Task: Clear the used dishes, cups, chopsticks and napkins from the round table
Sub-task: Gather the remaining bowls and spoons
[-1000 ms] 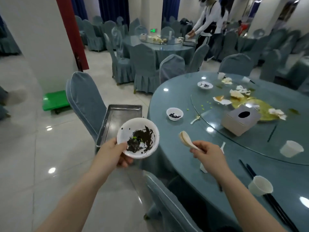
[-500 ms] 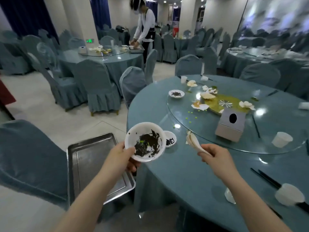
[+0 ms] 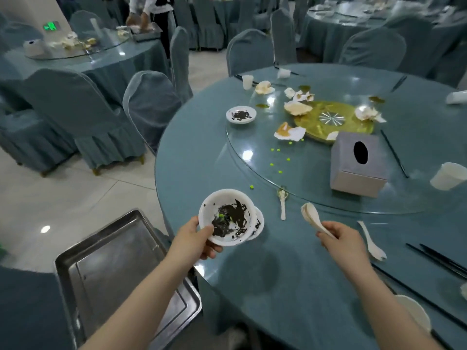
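1. Round table (image 3: 202, 137) w/ glass turntable (image 3: 316, 173) – napkins (image 3: 289, 132), cups, chopsticks on it.
2. Steel tray (image 3: 121, 261) left, beside table edge.
3. Left hand (image 3: 194, 238) grips dirty bowl (image 3: 226, 217), held over another bowl (image 3: 258, 223) at table's near edge.
4. Right hand (image 3: 343, 241) pinches stacked spoons (image 3: 312, 217) above table – 2 loose spoons nearby.
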Available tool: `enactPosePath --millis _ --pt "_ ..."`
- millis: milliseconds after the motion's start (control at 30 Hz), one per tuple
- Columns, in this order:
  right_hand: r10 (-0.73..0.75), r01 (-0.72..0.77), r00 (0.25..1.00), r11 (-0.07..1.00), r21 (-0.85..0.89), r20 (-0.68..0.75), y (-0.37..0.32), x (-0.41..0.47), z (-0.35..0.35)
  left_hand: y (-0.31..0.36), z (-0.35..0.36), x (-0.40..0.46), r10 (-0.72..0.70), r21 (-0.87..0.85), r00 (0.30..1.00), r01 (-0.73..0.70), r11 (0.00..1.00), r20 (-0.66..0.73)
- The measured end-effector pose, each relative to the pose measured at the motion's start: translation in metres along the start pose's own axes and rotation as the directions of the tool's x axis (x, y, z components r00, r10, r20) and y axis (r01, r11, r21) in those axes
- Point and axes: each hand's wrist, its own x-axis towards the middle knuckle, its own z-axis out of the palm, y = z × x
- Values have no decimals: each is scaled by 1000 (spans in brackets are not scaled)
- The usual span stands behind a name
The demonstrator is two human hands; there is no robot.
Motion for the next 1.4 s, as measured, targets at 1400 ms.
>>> enactPosePath --millis 1400 --pt "-72 178 977 796 -578 202 22 69 117 -58 -16 135 -163 357 975 208 911 -152"
